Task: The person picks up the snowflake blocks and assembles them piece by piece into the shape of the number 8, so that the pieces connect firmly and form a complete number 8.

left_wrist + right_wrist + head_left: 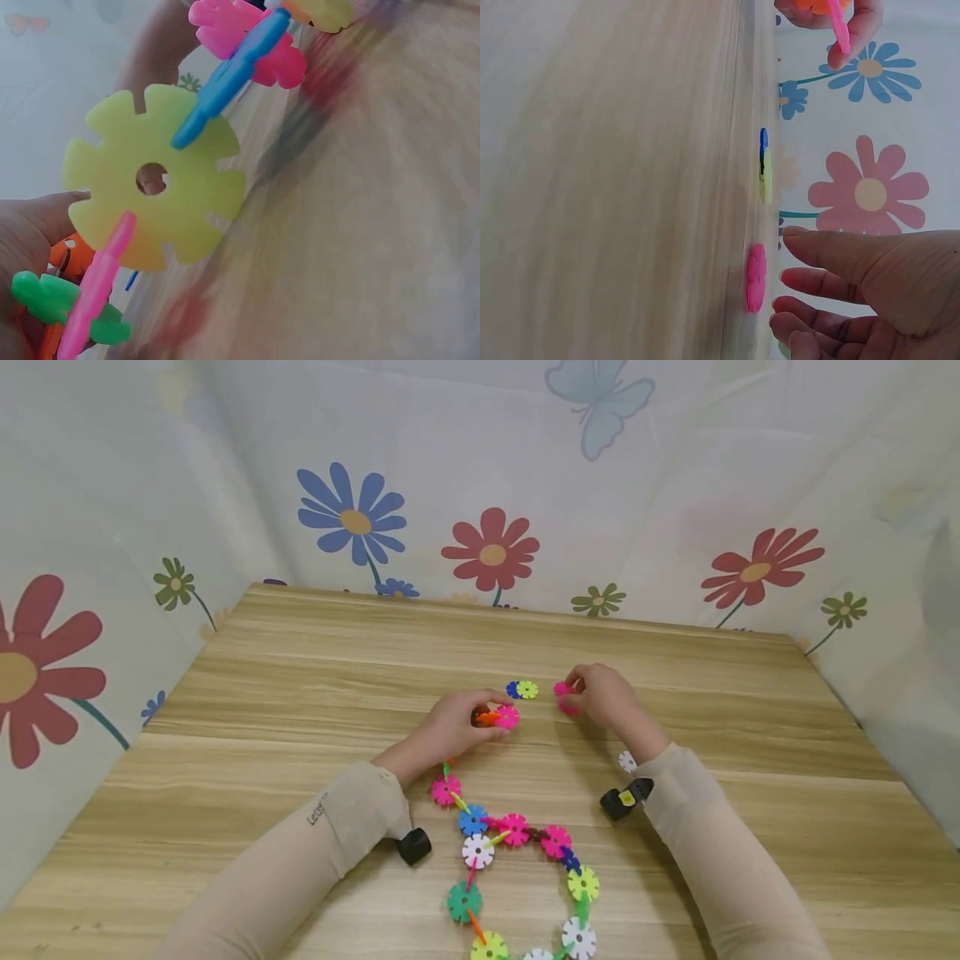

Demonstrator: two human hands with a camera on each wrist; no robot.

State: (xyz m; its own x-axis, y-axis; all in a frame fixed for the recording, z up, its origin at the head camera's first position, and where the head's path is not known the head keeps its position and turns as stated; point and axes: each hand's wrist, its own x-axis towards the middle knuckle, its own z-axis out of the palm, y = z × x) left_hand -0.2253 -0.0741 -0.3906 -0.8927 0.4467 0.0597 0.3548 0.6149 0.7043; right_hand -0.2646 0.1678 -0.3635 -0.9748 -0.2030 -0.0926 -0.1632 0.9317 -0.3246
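Note:
My left hand (pixel 453 722) grips the upper end of a chain of slotted flower discs, fingers and thumb around an orange disc (pixel 487 719). A pink disc (pixel 507 717), joined to that one, sticks out past the fingertips. In the left wrist view a yellow disc (pixel 195 214) of the chain hangs close before the camera, with pink, green and blue discs slotted on. My right hand (pixel 606 697) has its thumb and fingers spread, holding nothing in the right wrist view. Right by its fingertips, loose pink flower discs (pixel 756 277) lie on the table.
A blue disc (pixel 513 690) and a yellow disc (pixel 528 690) lie overlapping between the hands. Near the right sleeve is a white disc (pixel 627 762). The chain's multicoloured loop (pixel 582 883) curves across the front of the wooden table (pixel 360 652). A flower-printed cloth hangs behind.

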